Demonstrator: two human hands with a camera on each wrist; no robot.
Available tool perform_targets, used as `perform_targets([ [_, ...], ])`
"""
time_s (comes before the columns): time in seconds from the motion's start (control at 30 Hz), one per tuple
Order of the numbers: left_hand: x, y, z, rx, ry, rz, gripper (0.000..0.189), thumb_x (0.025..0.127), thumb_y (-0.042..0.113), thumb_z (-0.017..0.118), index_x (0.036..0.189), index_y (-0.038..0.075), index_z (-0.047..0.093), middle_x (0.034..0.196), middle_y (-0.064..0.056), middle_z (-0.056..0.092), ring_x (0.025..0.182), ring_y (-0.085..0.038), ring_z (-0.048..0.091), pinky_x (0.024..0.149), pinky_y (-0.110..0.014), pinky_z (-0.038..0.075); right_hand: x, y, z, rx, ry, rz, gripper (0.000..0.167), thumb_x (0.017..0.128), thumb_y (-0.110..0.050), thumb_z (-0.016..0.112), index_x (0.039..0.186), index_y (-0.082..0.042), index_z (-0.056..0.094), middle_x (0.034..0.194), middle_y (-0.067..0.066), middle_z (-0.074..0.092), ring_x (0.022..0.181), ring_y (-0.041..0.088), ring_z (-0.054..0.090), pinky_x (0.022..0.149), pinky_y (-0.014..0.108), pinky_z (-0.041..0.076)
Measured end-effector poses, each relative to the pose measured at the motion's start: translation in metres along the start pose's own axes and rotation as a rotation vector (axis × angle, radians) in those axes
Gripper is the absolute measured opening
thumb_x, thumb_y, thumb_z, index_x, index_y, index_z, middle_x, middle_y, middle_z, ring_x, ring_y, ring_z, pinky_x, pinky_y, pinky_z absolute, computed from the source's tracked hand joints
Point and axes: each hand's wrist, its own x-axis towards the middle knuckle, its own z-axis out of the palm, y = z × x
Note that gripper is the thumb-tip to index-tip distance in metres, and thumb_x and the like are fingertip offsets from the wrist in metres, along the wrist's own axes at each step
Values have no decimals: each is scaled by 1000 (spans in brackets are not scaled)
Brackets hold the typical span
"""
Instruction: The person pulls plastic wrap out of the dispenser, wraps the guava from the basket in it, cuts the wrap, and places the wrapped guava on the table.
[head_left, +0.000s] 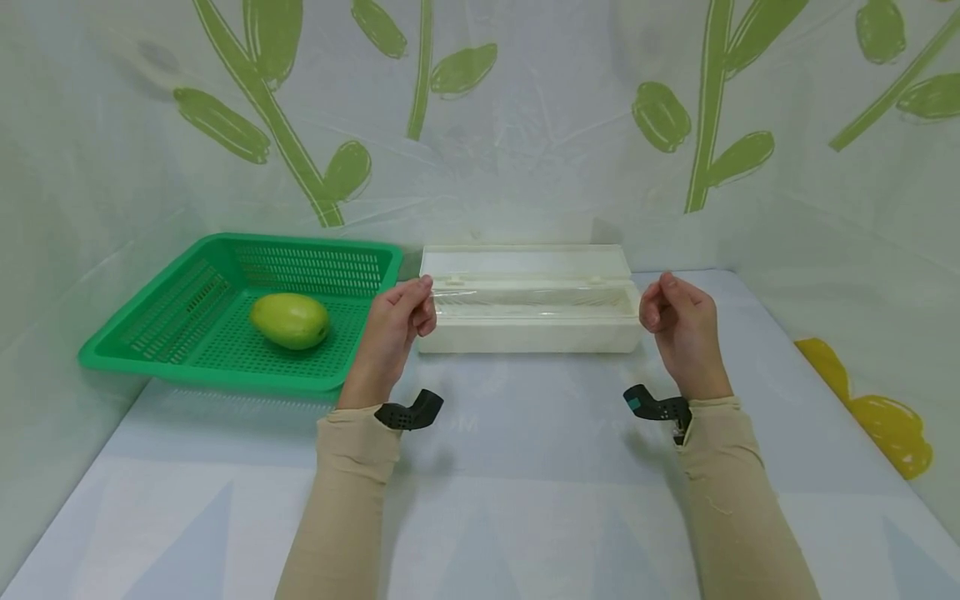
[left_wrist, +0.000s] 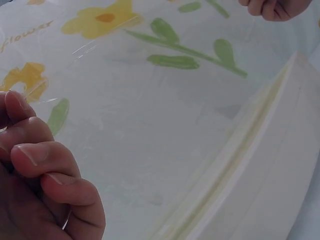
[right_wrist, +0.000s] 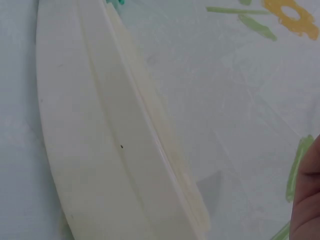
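A white plastic wrap dispenser box point(head_left: 528, 337) stands at the back middle of the table, its lid point(head_left: 525, 262) raised. Clear plastic wrap point(head_left: 468, 292) catches the light over the box's opening, between both hands. At the box's left end my left hand point(head_left: 397, 325) pinches the wrap with curled fingers. On the other side, my right hand point(head_left: 684, 329) pinches it off the right end, thumb uppermost. In the left wrist view, glints of film show beside the left fingers point(left_wrist: 45, 157). The right wrist view has just an edge of the right hand point(right_wrist: 307, 195).
A green plastic basket point(head_left: 330, 385) sits at the back left, with a yellow-green oval fruit point(head_left: 291, 322) in it. Behind the box rises a sheet point(head_left: 555, 150) printed with green leaves. Black wrist cameras point(head_left: 411, 412) are strapped to both wrists.
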Motion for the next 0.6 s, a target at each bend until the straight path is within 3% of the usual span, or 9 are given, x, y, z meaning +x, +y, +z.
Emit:
perform_targets([
  [0.47,0,2,0,7,25,-3,29,86,29,59,71,5,57,69,-6,53,57,-16,43,52,-22,37,0,-5,3,23,-16,-20,29,95,-7,41,74,6,55,56,8,44,51,19,34,47,24,30],
  [0.6,-1,4,0,21,30,-5,27,86,30,59,75,6,59,73,-6,56,60,-15,46,54,-21,39,0,-6,4,-41,17,-21,30,95,-10,41,74,4,56,56,7,44,51,18,35,47,23,32],
])
